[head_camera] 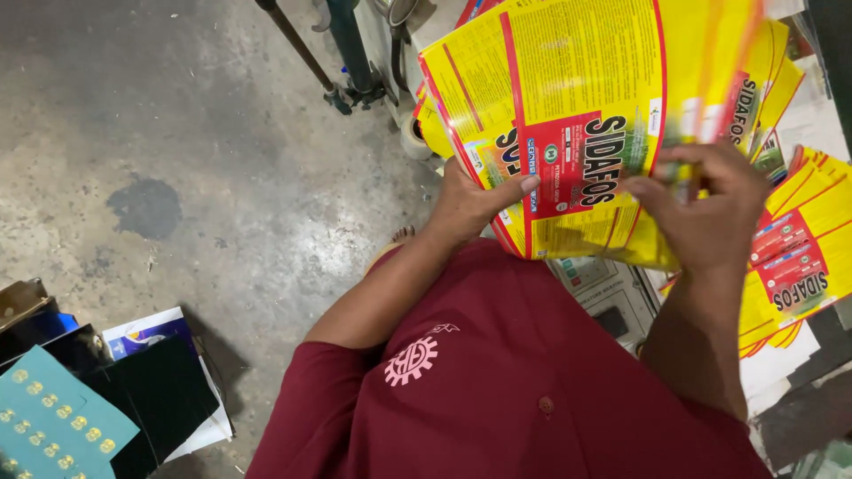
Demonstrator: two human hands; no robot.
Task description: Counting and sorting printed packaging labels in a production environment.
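Head view: stained concrete floor [177, 133] under label sheets [577, 115].

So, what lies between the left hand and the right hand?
In the head view, the stack of yellow and red printed labels spans the gap: the left hand holds its lower left edge, and the right hand holds its lower right part.

Print workshop, stacked yellow labels [803, 239], concrete floor [177, 133]
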